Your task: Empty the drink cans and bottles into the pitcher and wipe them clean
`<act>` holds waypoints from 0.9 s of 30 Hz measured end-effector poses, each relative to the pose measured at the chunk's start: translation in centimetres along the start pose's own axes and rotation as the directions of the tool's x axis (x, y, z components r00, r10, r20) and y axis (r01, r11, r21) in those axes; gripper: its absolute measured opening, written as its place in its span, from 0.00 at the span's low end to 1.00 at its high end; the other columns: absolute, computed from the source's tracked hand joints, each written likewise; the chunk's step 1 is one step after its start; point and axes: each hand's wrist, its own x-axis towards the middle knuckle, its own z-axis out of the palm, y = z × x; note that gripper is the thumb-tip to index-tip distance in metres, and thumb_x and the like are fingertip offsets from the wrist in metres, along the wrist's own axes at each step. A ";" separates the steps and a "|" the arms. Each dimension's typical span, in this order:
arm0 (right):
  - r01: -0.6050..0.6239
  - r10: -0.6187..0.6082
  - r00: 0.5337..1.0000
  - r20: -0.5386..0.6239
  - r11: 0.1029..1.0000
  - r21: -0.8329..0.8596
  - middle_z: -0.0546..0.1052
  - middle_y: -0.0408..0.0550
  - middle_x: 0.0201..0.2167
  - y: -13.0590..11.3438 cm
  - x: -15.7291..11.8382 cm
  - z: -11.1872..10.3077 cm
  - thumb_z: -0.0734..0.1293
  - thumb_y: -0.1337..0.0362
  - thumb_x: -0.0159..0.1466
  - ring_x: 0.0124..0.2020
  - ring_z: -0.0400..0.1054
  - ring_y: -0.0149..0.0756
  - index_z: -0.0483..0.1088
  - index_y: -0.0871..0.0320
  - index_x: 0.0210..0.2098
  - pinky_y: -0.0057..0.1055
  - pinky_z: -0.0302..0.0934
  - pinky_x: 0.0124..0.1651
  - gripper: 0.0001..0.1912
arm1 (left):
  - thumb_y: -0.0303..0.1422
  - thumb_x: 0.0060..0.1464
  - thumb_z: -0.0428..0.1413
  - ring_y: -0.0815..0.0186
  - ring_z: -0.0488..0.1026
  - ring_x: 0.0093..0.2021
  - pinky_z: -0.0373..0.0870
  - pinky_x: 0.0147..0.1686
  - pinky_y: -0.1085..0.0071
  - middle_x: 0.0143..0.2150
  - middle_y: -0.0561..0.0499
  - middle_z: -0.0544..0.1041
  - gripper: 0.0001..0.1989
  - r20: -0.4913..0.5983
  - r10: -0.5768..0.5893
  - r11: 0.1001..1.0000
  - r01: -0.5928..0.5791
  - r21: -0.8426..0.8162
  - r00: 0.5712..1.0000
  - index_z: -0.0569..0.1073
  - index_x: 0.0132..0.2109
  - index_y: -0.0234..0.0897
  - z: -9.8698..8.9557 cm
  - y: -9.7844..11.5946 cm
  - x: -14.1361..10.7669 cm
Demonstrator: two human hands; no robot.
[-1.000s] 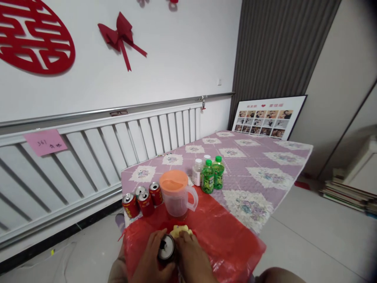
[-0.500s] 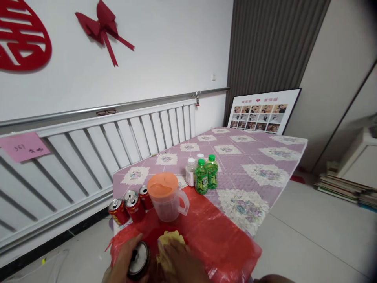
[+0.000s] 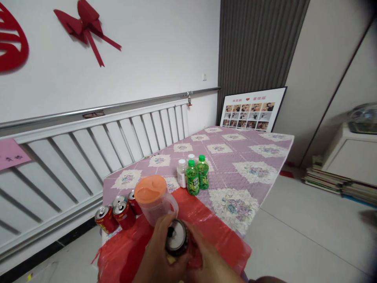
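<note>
A dark-rimmed drink can (image 3: 176, 236) with an opened silver top is held between my two hands over the red plastic sheet (image 3: 218, 236). My left hand (image 3: 160, 251) is closed round its left side. My right hand (image 3: 207, 255) curls round the right side, its fingers partly hidden. A bit of yellow cloth (image 3: 171, 260) shows just below the can; which hand has it, I cannot tell. Right behind the can stands a clear plastic pitcher (image 3: 173, 202) with an orange lid (image 3: 150, 188). Several red cans (image 3: 125, 216) are grouped left of the pitcher.
Two green-capped bottles (image 3: 193, 179) and white-capped bottles (image 3: 182, 173) stand behind the sheet on the purple floral tablecloth (image 3: 224, 137). A white radiator (image 3: 114, 137) runs along the wall at left. A photo board (image 3: 250, 110) leans at the back; stacked books (image 3: 324, 179) lie right.
The can in my left hand has moved right and up, close to the pitcher. My right hand has left the sheet, where it pressed the cloth, and come to the can. The view has turned right.
</note>
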 end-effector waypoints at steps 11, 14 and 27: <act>0.001 -0.018 0.946 -0.323 0.999 -0.051 0.73 0.55 0.58 7.3 2.7 -5.5 0.69 0.66 0.51 0.59 0.66 0.48 0.61 0.56 0.60 0.47 0.58 0.63 0.37 | 0.30 0.44 0.58 0.48 0.60 0.67 0.57 0.65 0.49 0.67 0.33 0.61 0.44 0.025 -0.227 0.939 0.226 -0.259 0.974 0.53 0.67 0.29 7.7 -0.3 5.4; -0.064 0.032 0.922 -0.387 0.995 -0.072 0.75 0.56 0.55 8.4 3.9 -7.7 0.70 0.63 0.50 0.55 0.70 0.48 0.62 0.59 0.58 0.45 0.61 0.60 0.36 | 0.32 0.46 0.56 0.46 0.55 0.69 0.52 0.68 0.49 0.69 0.30 0.57 0.41 0.073 -0.247 0.960 0.254 -0.120 0.966 0.55 0.67 0.24 8.4 -0.6 4.4; -0.175 0.034 0.758 -0.651 0.973 -0.153 0.77 0.54 0.45 12.8 9.5 -14.0 0.70 0.52 0.52 0.44 0.73 0.48 0.63 0.60 0.54 0.44 0.65 0.50 0.34 | 0.26 0.60 0.47 0.54 0.66 0.63 0.69 0.56 0.59 0.64 0.51 0.70 0.22 0.447 -0.472 0.761 0.097 0.641 0.760 0.74 0.56 0.49 15.6 -2.9 0.6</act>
